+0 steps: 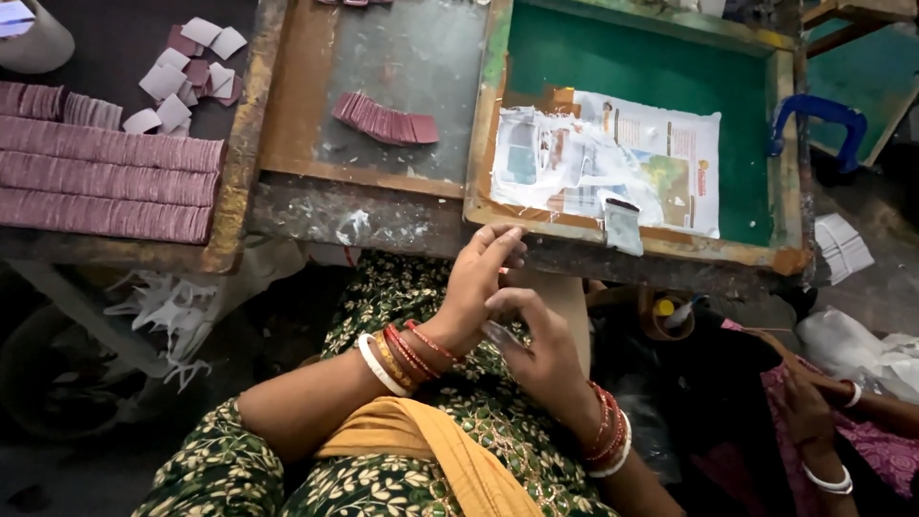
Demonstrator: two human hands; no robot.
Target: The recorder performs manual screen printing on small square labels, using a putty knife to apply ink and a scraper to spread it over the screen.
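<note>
Workstation layout, seated position

Left hand (476, 287) and right hand (541, 354) touch above the lap, before the bench edge. Framed screen (780, 172) lies right; card fan (385, 122) centre, behind; stacked card rows (105, 182) left.

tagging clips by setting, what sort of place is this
Probably a small screen-printing workshop: a wooden-framed green printing screen patched with paper, a glass-topped work frame holding a fan of maroon cards, and long rows of stacked maroon cards.

You have two wooden frames on the bench: the grey-meshed frame (287, 115) and the green-meshed frame (780, 144). One fanned pile of maroon cards (385, 123) lies on the grey one, one blue clamp (814, 120) grips the green one, and three long rows of stacked maroon cards (105, 182) lie left.
</note>
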